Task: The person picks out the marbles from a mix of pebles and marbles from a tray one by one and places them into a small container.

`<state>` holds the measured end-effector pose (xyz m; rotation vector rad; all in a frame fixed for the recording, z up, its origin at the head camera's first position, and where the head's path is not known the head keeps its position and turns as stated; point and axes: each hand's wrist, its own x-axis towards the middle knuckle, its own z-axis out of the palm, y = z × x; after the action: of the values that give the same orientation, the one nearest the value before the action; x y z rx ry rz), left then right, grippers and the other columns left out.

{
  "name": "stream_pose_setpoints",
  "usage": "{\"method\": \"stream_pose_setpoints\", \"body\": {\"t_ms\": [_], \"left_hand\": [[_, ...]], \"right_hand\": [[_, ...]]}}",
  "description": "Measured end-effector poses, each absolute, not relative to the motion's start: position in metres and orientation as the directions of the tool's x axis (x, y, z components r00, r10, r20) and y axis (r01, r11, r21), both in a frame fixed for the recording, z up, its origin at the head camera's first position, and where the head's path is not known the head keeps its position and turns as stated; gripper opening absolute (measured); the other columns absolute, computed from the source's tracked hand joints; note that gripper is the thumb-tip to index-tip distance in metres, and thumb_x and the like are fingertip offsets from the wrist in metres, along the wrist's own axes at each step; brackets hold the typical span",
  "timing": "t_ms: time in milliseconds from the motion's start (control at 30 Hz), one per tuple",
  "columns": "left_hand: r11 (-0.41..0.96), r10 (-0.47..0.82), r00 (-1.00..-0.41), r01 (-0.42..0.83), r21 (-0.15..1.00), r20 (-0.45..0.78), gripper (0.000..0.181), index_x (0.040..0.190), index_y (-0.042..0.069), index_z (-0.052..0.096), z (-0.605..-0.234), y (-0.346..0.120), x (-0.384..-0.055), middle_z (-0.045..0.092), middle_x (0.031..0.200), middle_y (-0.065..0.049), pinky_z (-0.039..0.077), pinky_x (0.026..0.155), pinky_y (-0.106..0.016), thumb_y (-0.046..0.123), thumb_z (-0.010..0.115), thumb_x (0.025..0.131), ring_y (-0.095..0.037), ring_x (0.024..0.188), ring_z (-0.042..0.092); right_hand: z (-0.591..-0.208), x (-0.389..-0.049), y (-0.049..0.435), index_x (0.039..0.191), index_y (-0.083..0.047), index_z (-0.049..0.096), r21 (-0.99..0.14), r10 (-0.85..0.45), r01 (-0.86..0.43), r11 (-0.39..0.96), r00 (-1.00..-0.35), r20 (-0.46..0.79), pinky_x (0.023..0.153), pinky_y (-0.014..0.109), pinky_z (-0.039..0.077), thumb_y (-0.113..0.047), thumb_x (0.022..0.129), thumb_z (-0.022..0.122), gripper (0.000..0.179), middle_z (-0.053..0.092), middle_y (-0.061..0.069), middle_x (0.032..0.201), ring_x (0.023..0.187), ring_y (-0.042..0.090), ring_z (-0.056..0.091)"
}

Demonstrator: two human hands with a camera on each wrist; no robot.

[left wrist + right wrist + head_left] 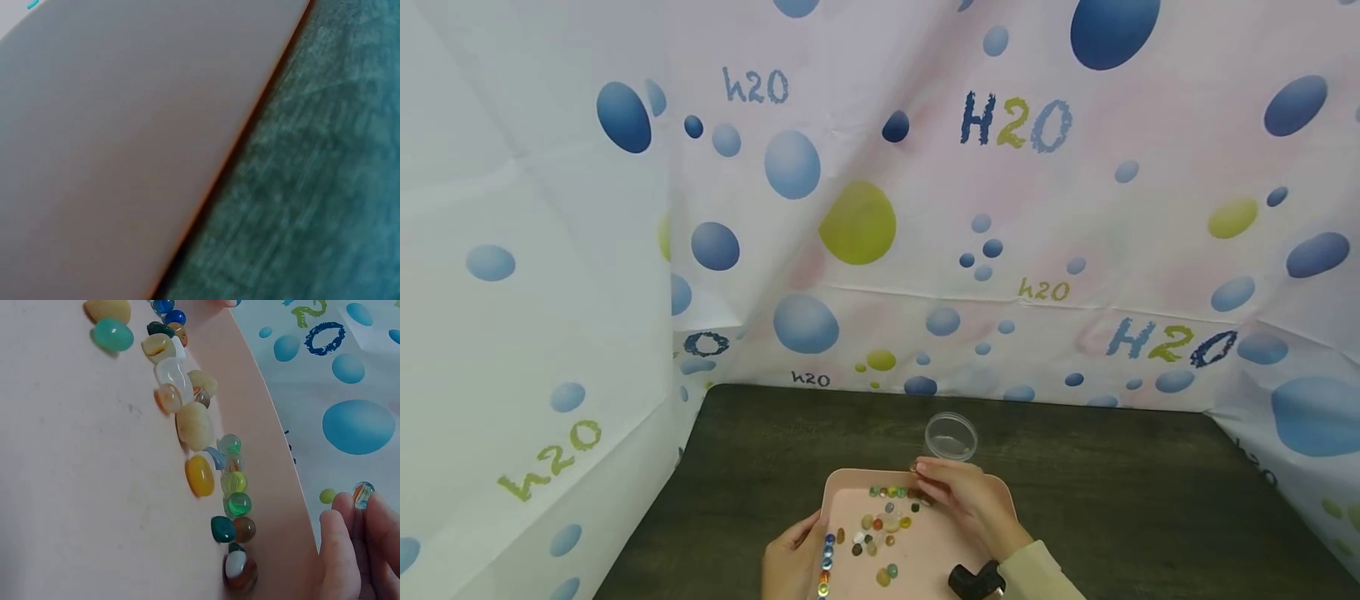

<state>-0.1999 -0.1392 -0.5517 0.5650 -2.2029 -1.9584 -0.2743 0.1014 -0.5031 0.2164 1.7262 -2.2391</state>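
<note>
A pink tray (936, 554) holds glass marbles and polished stones. My left hand (790, 557) grips the tray by its left side. Between the thumb and fingertips of my right hand (967, 502) is a clear glass marble (364, 495) with a coloured swirl, held up at the tray's far rim. Along that far side runs a row of marbles (235, 482), green ones among them. Another row, with blue marbles (829, 552), lines the left side. Loose stones, including a yellow stone (200, 475) and a turquoise stone (113, 334), lie further in.
A clear round plastic container (951, 437) stands just beyond the tray's far rim, on the dark wooden table (775, 433). White sheeting (880, 292) printed with bubbles encloses the back and sides. A black device (976, 581) sits at my right wrist.
</note>
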Motion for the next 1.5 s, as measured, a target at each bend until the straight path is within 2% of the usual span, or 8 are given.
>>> {"method": "stream_pose_setpoints", "body": {"t_ms": [300,567,700,1000,1100,1200,1300,1500], "left_hand": [[0.178,-0.374,-0.918,-0.211,0.961,-0.133,0.047,0.115,-0.003,0.072,-0.551,-0.144,-0.199,0.077,0.097,-0.018,0.06,0.068,-0.032,0.036,0.073,0.09,-0.016,0.078,0.071],[0.247,-0.368,-0.924,-0.208,0.946,-0.107,0.047,0.114,-0.001,0.073,-0.552,-0.146,-0.199,0.077,0.097,-0.016,0.06,0.074,-0.036,0.039,0.072,0.09,-0.014,0.08,0.07],[0.167,-0.366,-0.919,-0.219,0.961,-0.145,0.05,0.114,-0.004,0.072,-0.553,-0.147,-0.196,0.077,0.091,-0.016,0.06,0.065,-0.031,0.039,0.074,0.089,-0.014,0.073,0.07],[0.073,-0.35,-0.916,-0.234,0.969,-0.195,0.059,0.115,-0.005,0.071,-0.551,-0.148,-0.192,0.077,0.085,-0.013,0.059,0.058,-0.027,0.045,0.077,0.085,-0.014,0.067,0.07],[0.083,-0.348,-0.919,-0.227,0.97,-0.185,0.058,0.115,-0.005,0.071,-0.549,-0.149,-0.193,0.077,0.087,-0.014,0.059,0.059,-0.026,0.045,0.076,0.085,-0.014,0.068,0.07],[0.096,-0.353,-0.921,-0.214,0.972,-0.167,0.057,0.115,-0.005,0.071,-0.548,-0.149,-0.194,0.077,0.089,-0.015,0.058,0.059,-0.024,0.044,0.076,0.086,-0.013,0.068,0.07],[0.082,-0.349,-0.92,-0.219,0.972,-0.178,0.058,0.115,-0.005,0.07,-0.548,-0.149,-0.195,0.077,0.088,-0.015,0.058,0.058,-0.025,0.045,0.076,0.086,-0.013,0.068,0.07],[0.108,-0.342,-0.926,-0.209,0.972,-0.162,0.058,0.115,-0.004,0.071,-0.548,-0.148,-0.198,0.077,0.09,-0.016,0.058,0.06,-0.023,0.045,0.076,0.086,-0.013,0.07,0.071]], "right_hand": [[-0.497,-0.275,0.115,0.14,0.016,0.043,-0.924,-0.166,0.274,-0.265,-0.957,-0.237,0.088,0.023,0.058,-0.005,0.094,0.066,0.056,0.076,0.006,0.105,0.093,0.01,0.073],[-0.479,-0.286,0.127,0.132,0.011,0.057,-0.964,-0.028,0.214,-0.157,-0.977,-0.212,0.083,0.022,0.059,-0.01,0.093,0.068,0.045,0.077,0.004,0.101,0.093,0.012,0.074],[-0.474,-0.291,0.132,0.126,0.011,0.062,-0.978,0.027,0.178,-0.109,-0.983,-0.182,0.084,0.025,0.059,-0.006,0.093,0.068,0.038,0.077,0.008,0.102,0.093,0.013,0.074],[-0.469,-0.298,0.135,0.109,0.001,0.076,-0.961,0.112,0.066,0.27,-0.993,-0.036,0.085,0.035,0.061,-0.013,0.09,0.072,0.023,0.077,0.013,0.104,0.098,0.022,0.074],[-0.468,-0.301,0.133,0.104,-0.003,0.078,-0.904,0.104,-0.002,0.428,-0.993,0.052,0.074,0.033,0.061,-0.015,0.09,0.073,0.02,0.078,0.012,0.1,0.089,0.019,0.074],[-0.465,-0.303,0.13,0.101,-0.005,0.079,-0.825,0.069,-0.072,0.561,-0.989,0.133,0.057,0.025,0.048,-0.015,0.089,0.073,0.017,0.078,0.013,0.097,0.067,0.013,0.064],[-0.464,-0.305,0.128,0.099,-0.005,0.08,-0.763,0.026,-0.117,0.636,-0.985,0.173,0.049,0.023,0.033,-0.011,0.088,0.073,0.014,0.078,0.014,0.095,0.06,0.011,0.058],[-0.464,-0.309,0.126,0.094,-0.003,0.08,-0.704,-0.004,-0.134,0.697,-0.983,0.183,0.049,0.02,0.033,-0.005,0.087,0.072,0.011,0.078,0.014,0.091,0.069,0.019,0.069]]}}
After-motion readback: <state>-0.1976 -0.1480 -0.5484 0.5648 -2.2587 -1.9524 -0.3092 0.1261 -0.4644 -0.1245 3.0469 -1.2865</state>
